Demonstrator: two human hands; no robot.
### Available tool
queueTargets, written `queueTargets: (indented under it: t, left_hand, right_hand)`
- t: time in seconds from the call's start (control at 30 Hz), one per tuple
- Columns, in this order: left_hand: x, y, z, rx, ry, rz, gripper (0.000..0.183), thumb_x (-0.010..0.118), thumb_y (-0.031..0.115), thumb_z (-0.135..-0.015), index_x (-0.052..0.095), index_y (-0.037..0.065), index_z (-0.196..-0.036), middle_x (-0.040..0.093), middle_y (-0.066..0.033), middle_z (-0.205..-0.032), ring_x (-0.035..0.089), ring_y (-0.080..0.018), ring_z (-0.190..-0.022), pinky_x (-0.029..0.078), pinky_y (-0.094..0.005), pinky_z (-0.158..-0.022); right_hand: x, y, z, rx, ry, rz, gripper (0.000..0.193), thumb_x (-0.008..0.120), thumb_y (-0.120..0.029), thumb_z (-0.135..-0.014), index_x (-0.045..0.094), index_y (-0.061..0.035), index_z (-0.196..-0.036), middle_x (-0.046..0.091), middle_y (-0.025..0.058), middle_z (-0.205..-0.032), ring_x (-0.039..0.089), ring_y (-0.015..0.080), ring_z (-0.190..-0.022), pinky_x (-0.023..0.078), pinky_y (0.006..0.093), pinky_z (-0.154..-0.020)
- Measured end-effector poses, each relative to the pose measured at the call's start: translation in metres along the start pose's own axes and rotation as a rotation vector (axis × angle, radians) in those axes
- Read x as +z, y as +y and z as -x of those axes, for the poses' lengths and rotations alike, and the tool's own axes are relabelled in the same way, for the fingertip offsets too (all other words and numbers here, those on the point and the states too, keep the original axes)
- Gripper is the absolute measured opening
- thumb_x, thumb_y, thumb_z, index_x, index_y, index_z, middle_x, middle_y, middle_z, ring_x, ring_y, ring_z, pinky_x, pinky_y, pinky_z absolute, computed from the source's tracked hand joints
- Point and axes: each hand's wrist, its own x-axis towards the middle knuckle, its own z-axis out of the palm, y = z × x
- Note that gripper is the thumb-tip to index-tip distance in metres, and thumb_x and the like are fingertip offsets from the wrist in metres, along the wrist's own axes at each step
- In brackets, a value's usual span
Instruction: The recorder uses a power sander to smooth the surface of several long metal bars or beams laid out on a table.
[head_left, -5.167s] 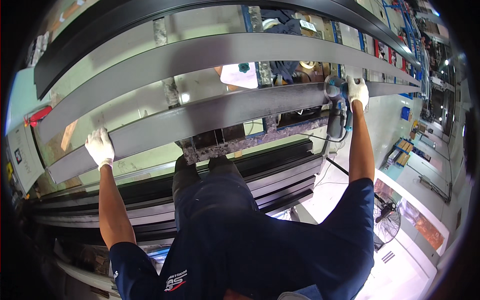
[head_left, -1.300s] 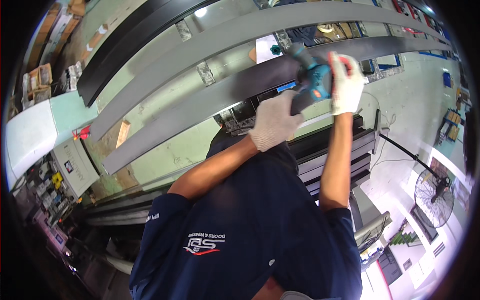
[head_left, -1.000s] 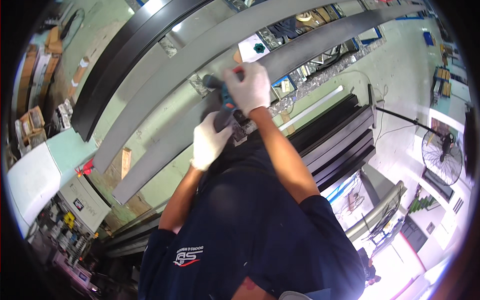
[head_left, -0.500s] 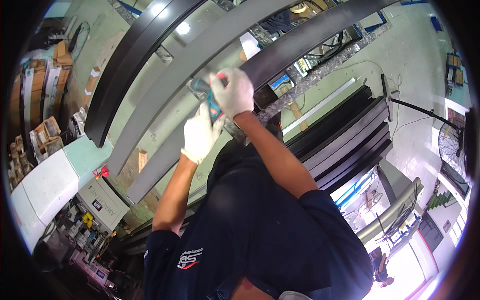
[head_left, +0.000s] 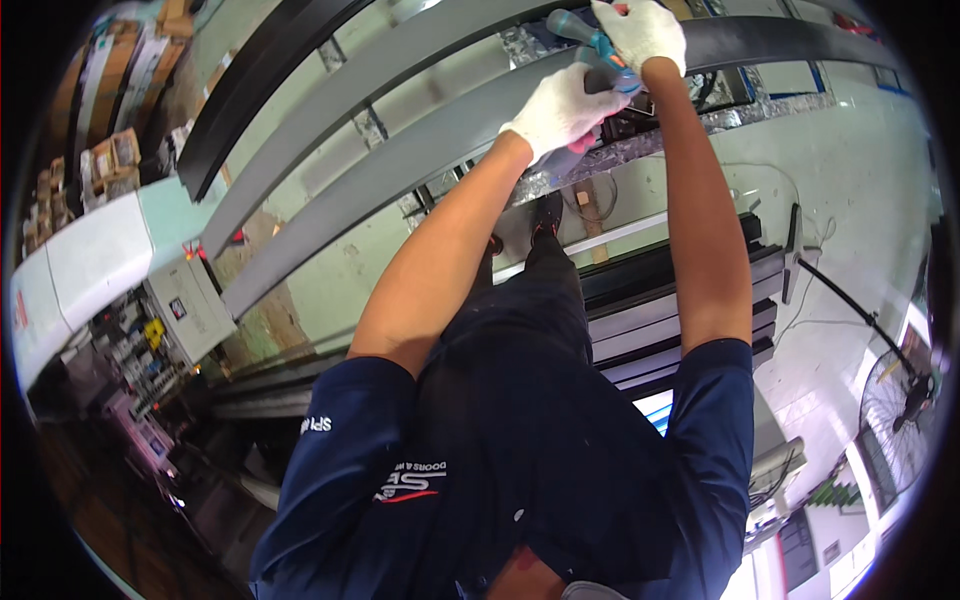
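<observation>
Both my hands wear white gloves and are at a blue hand-held power drill [head_left: 607,52] above the long grey metal profiles. My right hand [head_left: 645,38] is closed round its upper part, at the far side. Below and to the left, my left hand [head_left: 562,110] has its fingers closed against the tool's lower part. The nearest grey profile [head_left: 400,165] passes close beneath the left hand, and another grey profile [head_left: 330,105] runs parallel beyond it. The drill's tip and what it may touch are hard to make out.
A wrapped bench edge [head_left: 725,118] lies past my hands. Stacked dark profiles [head_left: 690,300] sit to the right of my legs, near a standing fan [head_left: 890,420]. At left are a black profile [head_left: 265,80], a white machine housing [head_left: 105,240] and cardboard boxes [head_left: 112,155].
My hands and the drill have moved right and farther away along the profiles, with my arms stretched out more. The whole view has shifted too, and my feet now show.
</observation>
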Motion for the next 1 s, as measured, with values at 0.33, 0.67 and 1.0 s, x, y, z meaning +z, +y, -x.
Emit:
queueTargets:
  t: [0.33,0.67,1.0]
  left_hand:
    - [-0.003,-0.235,0.292,-0.249,0.112,-0.369,0.034,0.073,0.035,-0.112,0.08,0.006,-0.128,0.082,-0.0265,-0.11,0.081,-0.048,-0.105,0.062,-0.0533,-0.093]
    - [-0.034,-0.224,0.308,-0.059,0.621,0.368,0.09,0.092,0.017,-0.099,0.047,0.004,-0.175,0.068,-0.0156,-0.152,0.065,-0.0212,-0.138,0.058,-0.04,-0.114]
    - [-0.113,-0.182,0.31,-0.041,0.982,-0.63,0.095,0.087,0.041,-0.098,0.043,0.001,-0.173,0.065,-0.0309,-0.149,0.07,-0.0487,-0.132,0.059,-0.0533,-0.109]
  right_hand:
    - [0.03,-0.074,0.053,-0.06,-0.202,-0.034,0.049,0.066,-0.055,-0.106,0.088,-0.011,-0.098,0.084,0.0154,-0.099,0.081,0.0401,-0.101,0.064,0.05,-0.096]
    - [0.1,-0.211,0.145,-0.194,-0.329,-0.018,0.052,0.064,-0.057,-0.108,0.086,-0.0105,-0.1,0.081,0.013,-0.116,0.074,0.0362,-0.118,0.061,0.0487,-0.102]
    - [0.164,-0.363,0.19,-0.262,-0.389,-0.248,0.05,0.068,-0.065,-0.104,0.091,-0.0226,-0.114,0.082,0.006,-0.129,0.067,0.0321,-0.133,0.052,0.051,-0.115]
